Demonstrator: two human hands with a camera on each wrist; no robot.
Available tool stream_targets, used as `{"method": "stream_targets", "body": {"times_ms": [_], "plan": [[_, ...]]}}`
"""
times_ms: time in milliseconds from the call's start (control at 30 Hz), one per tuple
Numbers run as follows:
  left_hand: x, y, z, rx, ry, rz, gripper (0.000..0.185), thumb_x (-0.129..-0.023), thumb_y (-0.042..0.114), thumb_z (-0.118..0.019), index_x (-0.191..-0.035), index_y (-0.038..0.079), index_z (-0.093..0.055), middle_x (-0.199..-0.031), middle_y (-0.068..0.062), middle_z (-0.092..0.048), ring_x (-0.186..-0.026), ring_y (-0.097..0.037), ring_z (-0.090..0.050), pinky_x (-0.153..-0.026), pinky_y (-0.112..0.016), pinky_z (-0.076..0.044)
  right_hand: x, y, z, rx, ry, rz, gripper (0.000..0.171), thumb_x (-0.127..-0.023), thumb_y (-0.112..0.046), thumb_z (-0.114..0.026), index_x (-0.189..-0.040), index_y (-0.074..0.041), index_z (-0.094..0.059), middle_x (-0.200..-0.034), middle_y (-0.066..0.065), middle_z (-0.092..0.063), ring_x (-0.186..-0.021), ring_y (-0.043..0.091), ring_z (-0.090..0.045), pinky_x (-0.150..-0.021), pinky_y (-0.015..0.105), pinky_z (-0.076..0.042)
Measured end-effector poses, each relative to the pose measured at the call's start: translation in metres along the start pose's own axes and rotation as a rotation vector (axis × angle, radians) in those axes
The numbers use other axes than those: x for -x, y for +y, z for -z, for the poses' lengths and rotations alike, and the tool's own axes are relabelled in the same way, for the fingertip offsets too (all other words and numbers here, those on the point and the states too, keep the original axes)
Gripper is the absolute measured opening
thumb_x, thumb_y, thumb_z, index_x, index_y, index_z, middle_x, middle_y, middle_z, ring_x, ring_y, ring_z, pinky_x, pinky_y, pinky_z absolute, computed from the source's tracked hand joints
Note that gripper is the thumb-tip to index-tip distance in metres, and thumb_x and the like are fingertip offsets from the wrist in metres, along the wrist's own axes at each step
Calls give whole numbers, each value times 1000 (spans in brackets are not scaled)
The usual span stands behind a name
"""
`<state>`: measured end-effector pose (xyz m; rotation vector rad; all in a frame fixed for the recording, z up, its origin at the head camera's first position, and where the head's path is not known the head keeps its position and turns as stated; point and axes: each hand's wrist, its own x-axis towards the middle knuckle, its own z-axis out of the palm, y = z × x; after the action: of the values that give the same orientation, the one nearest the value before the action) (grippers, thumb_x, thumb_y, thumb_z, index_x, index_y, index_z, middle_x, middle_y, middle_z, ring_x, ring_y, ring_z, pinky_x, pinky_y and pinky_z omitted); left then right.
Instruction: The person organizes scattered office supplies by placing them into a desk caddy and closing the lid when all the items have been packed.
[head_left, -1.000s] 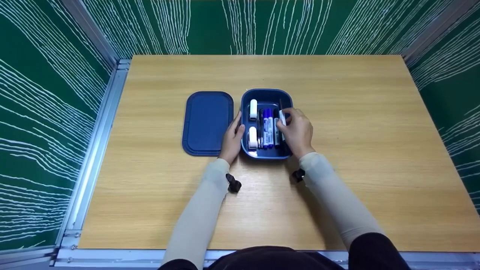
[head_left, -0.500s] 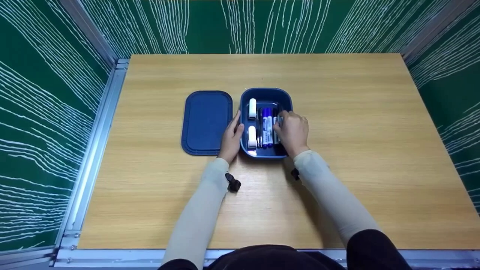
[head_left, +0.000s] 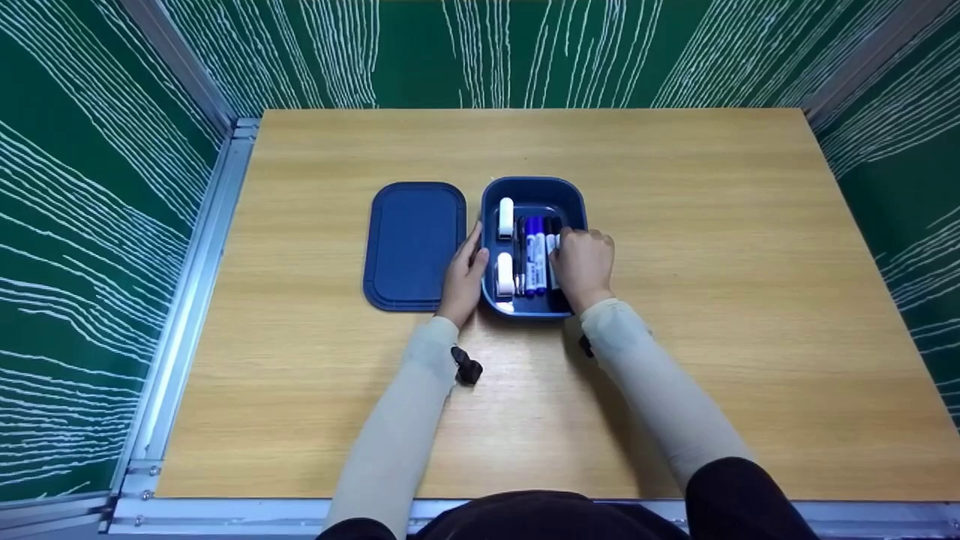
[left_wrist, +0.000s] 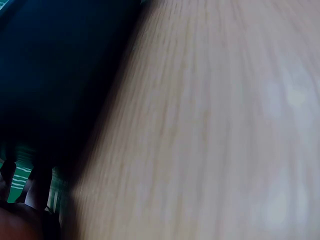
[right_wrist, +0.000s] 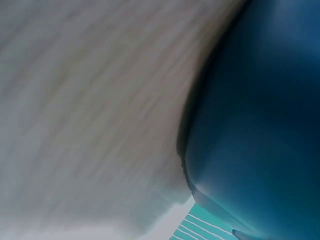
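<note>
Fingers of our right hand (head_left: pixel 583 264) hide inside the box (head_left: pixel 533 187), grip unclear; left hand (head_left: pixel 466 271) rests flat against it.

Right hand (head_left: pixel 583 264) covers the right side of the blue box (head_left: pixel 533 187); what its fingertips touch or hold isn't visible. Marker (head_left: pixel 535 255) label print too small to read. Left wrist view: blurred, only table (left_wrist: pixel 210 125) and a dark mass. Right wrist view: blurred wood, box wall (right_wrist: pixel 260 115) cut off by the frame edge.
</note>
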<state>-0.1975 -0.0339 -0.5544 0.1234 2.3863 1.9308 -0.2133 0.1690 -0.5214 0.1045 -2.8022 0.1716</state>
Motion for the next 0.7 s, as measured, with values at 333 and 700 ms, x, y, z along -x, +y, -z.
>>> {"method": "stream_targets", "body": {"times_ms": [333,700], "plan": [[-1,0,0,19,4,-16,50,-106,23,-44,-155,22,-32,-160,0,-31,-148,-19,-25,-121,-35,-23,1,-5,-4,81,15,35,14,-79,-11,-69,-70,-2,-65,-64,16,-67,-63,36,-63,-57,48,-47],[0,-1,0,9,-4,10,51,-106,25,-43,-156,25,-30,-161,1,-30,-149,-20,-25,-121,-36,-23,2,-8,-5,157,-18,80,21,-83,-13,-65,-65,-3,-62,-59,12,-64,-62,30,-60,-60,42,-47]]}}
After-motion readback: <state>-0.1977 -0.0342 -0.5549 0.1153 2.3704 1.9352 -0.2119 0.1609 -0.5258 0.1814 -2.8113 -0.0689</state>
